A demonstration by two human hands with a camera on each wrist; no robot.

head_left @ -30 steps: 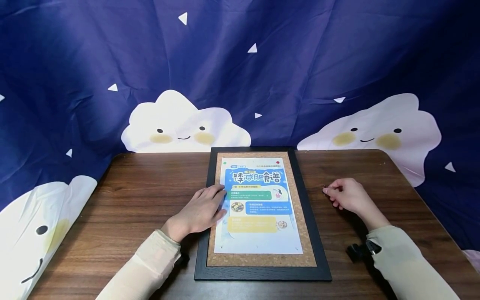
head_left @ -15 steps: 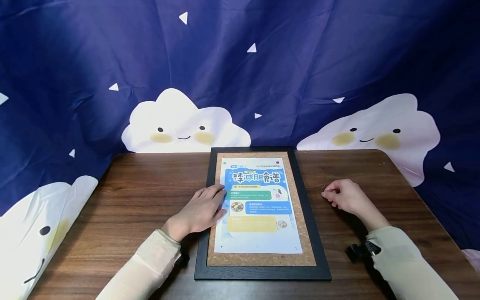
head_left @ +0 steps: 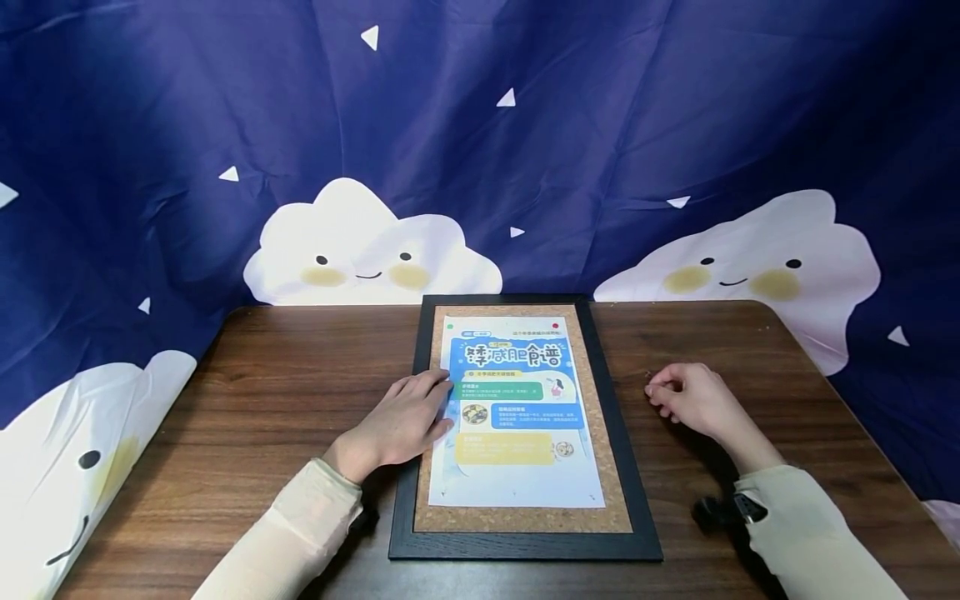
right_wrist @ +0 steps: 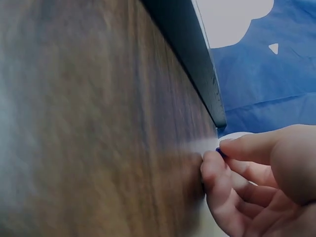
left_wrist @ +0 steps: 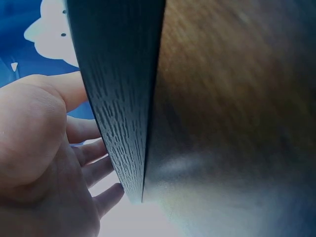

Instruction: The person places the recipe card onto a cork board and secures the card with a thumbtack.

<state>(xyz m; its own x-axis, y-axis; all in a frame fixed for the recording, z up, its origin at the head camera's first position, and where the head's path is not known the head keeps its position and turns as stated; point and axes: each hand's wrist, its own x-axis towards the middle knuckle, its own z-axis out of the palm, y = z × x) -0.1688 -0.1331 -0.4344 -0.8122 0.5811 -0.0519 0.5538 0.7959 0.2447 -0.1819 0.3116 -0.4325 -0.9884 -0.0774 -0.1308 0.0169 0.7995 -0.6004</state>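
A cork board (head_left: 525, 521) in a black frame (head_left: 525, 546) lies on the table, bearing a colourful printed sheet (head_left: 517, 487). My left hand (head_left: 401, 421) rests across the frame's left side, fingertips on the sheet's left edge. Its relaxed fingers reach over the frame in the left wrist view. To the right of the board, my right hand (head_left: 693, 400) is low over the table. Between its thumb and forefinger it pinches a small blue pushpin (right_wrist: 220, 152), mostly hidden by the fingertips. A green pushpin (head_left: 450, 327) and a red pushpin (head_left: 555, 326) sit at the sheet's upper corners.
The brown wooden table (head_left: 300, 350) extends to both sides of the board. Behind it hangs a dark blue curtain (head_left: 555, 167) with white clouds. A small black device (head_left: 716, 512) sits at my right wrist.
My right wrist has turned slightly and the fingers have shifted a little, still pinching the pushpin. The left hand and the board have stayed in place.
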